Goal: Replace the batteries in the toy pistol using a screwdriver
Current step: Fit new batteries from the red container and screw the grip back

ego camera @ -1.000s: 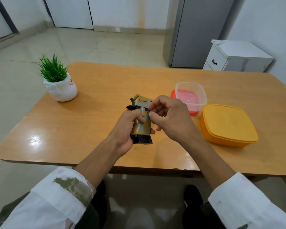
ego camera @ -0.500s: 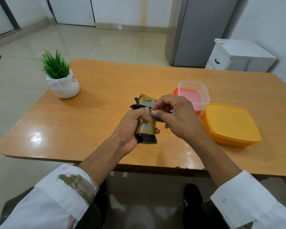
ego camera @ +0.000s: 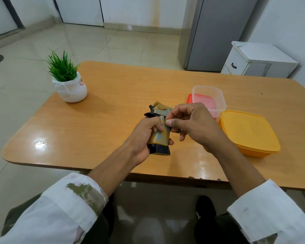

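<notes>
1. The toy pistol (ego camera: 160, 132) is held above the surface (ego camera: 113, 106), with its black bottom end pointed toward the person.
2. The grip of the toy pistol is wrapped tight by the left hand (ego camera: 144, 136), so that hand is clamped on the toy.
3. The right hand (ego camera: 192, 123) is pressed against the top of the grip, with the thumb and first finger pinched together. Something small may be held there, but it is too small to be told.
4. Compared with a second ago, the toy has been kept in almost the same spot. The right thumb has been slid a little along the side of the grip, and the pinch has been closed more.
5. From this it is guessed that a small cover or screw on the grip is being worked loose. The batteries are not seen yet, so the task is thought to be at an early step.
6. No screwdriver can be seen in either hand or on the surface.
7. A clear box (ego camera: 209, 99) on a red lid (ego camera: 189, 99) and an orange box (ego camera: 248, 132) are set to the right. A small plant pot (ego camera: 70, 88) is set far to the left.
</notes>
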